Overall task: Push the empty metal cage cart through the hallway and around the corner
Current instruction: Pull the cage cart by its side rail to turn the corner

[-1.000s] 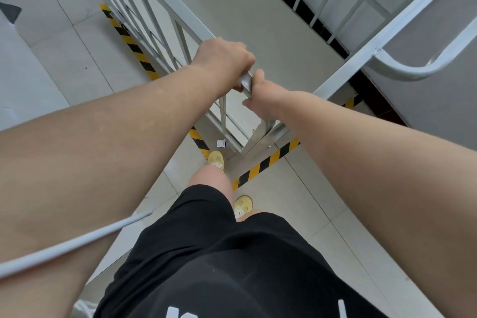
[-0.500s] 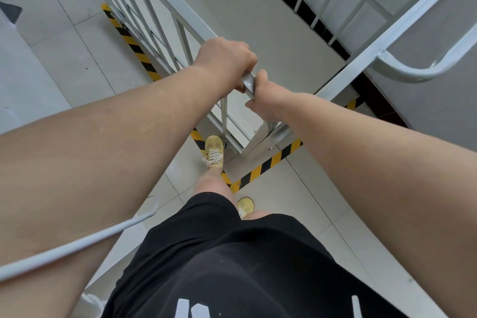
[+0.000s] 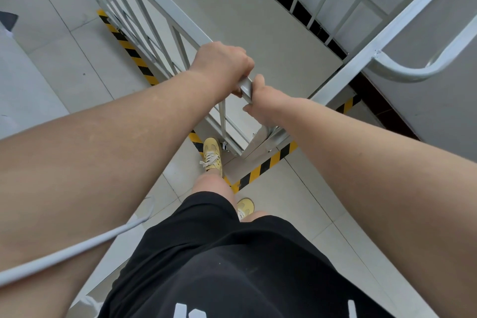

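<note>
Pale tiled floor [image 3: 317, 209], cage cart [image 3: 258, 23] directly ahead with its near corner at the feet; left hand [image 3: 222, 64] and right hand [image 3: 265, 100] both wrapped tight round the top rail [image 3: 246, 89], close together, probably to steer it.

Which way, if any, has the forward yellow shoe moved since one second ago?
Yes. The forward yellow shoe has stepped ahead, further over the floor's striped tape, towards the cage cart.

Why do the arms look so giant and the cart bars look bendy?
Head view: the wide-angle lens stretches the near forearms and bows the cage cart rails toward the edges. Light is soft and even, with no hard shadows; the left hand and right hand look sharp.
</note>
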The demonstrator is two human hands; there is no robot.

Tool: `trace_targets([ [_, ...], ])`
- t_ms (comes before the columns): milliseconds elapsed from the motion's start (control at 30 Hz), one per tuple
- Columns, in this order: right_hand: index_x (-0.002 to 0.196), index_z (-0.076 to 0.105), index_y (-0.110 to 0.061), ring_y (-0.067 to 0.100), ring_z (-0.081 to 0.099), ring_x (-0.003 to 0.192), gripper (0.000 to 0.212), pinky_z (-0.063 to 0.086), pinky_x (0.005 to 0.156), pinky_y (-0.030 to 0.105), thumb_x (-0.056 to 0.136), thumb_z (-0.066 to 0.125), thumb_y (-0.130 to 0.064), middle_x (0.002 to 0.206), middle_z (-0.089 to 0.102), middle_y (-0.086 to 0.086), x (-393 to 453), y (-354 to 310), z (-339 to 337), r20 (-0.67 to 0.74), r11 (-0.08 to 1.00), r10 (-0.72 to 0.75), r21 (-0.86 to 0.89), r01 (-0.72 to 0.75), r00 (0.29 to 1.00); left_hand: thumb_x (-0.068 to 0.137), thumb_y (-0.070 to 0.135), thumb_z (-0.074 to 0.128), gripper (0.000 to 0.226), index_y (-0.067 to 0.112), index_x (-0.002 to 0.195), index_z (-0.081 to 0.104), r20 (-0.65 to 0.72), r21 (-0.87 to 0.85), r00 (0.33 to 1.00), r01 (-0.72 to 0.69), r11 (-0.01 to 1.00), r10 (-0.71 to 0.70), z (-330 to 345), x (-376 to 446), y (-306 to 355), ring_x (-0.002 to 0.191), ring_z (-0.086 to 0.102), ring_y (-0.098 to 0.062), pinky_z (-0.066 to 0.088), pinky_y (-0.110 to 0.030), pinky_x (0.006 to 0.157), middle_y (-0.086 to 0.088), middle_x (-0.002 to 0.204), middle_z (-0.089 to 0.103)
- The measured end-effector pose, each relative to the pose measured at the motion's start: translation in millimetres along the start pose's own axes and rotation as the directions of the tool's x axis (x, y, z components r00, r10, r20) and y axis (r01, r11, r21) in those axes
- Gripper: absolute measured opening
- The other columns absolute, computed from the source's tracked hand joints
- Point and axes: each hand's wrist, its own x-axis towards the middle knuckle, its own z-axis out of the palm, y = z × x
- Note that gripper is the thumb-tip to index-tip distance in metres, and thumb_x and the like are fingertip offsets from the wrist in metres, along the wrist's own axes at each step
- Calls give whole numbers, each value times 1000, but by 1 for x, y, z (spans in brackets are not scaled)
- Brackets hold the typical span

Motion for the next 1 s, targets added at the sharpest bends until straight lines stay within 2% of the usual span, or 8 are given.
trace_targets([
  [333, 102, 18, -10, 27, 44, 82, 31, 31, 69, 34, 98, 46, -20, 68, 35, 2, 0, 5, 4, -4, 1000, -26, 11, 26, 1000, 87, 32, 65, 35, 17, 118, 59, -6, -7, 1000, 20, 1000, -20, -2, -7, 5, 100, 61, -34, 39, -31, 69, -8, 115, 59],
  [400, 109, 25, -9, 27, 44, 82, 27, 30, 69, 33, 98, 46, -21, 68, 35, 1, 1, 6, 4, -16, 999, -23, 24, 23, 1000, 88, 33, 63, 35, 16, 118, 58, -9, -13, 1000, 15, 1000, -15, -3, -9, 6, 101, 60, -33, 41, -33, 70, -8, 116, 59],
  [500, 128, 28, -3, 27, 45, 81, 39, 32, 68, 34, 98, 46, -20, 69, 36, 1, 2, 5, 4, -25, 999, -4, 44, 5, 1000, 90, 35, 59, 37, 18, 122, 56, -5, -49, 1000, 0, 999, 0, -4, -14, 3, 106, 59, -31, 46, -36, 77, -6, 121, 57],
  [567, 124, 31, -6, 28, 47, 79, 33, 33, 63, 34, 97, 44, -18, 69, 38, 2, 3, 5, 8, -39, 999, 19, 31, -18, 999, 91, 37, 56, 39, 23, 127, 54, -13, -83, 1000, -16, 996, 15, -4, -17, -3, 111, 57, -28, 46, -36, 80, -3, 127, 56],
  [667, 101, 32, -13, 27, 48, 77, 19, 26, 49, 29, 92, 46, -21, 70, 39, -1, 4, -2, 8, -161, 996, 90, 5, -91, 983, 92, 41, 54, 48, 29, 137, 44, -22, -125, 999, -43, 991, 41, -1, -19, -22, 126, 50, -22, 46, -37, 87, 3, 140, 49],
  [800, 96, 29, -16, 25, 47, 78, 31, 23, 47, 27, 87, 55, -32, 79, 44, -2, 13, -33, -2, -307, 998, 63, 31, -56, 949, 90, 40, 57, 60, 28, 144, 33, 13, -131, 1000, 19, 991, -18, 2, -12, -58, 146, 20, -21, 37, -48, 105, 3, 152, 34],
  [900, 98, 33, -16, 26, 49, 84, 32, 30, 56, 30, 87, 57, -35, 89, 47, -1, 27, -53, 0, -297, 996, 82, 40, -74, 951, 91, 40, 54, 57, 27, 143, 34, 45, -120, 999, 27, 992, -22, 5, -5, -80, 141, 27, -23, 41, -50, 101, -1, 149, 36],
  [1000, 104, 47, -16, 28, 55, 91, 25, 33, 64, 31, 89, 52, -35, 95, 57, 3, 36, -53, 4, -395, 993, 115, 9, -122, 911, 92, 39, 52, 54, 21, 141, 38, 23, -104, 996, -78, 992, 81, 9, 3, -95, 137, 32, -29, 38, -45, 102, -5, 144, 42],
])
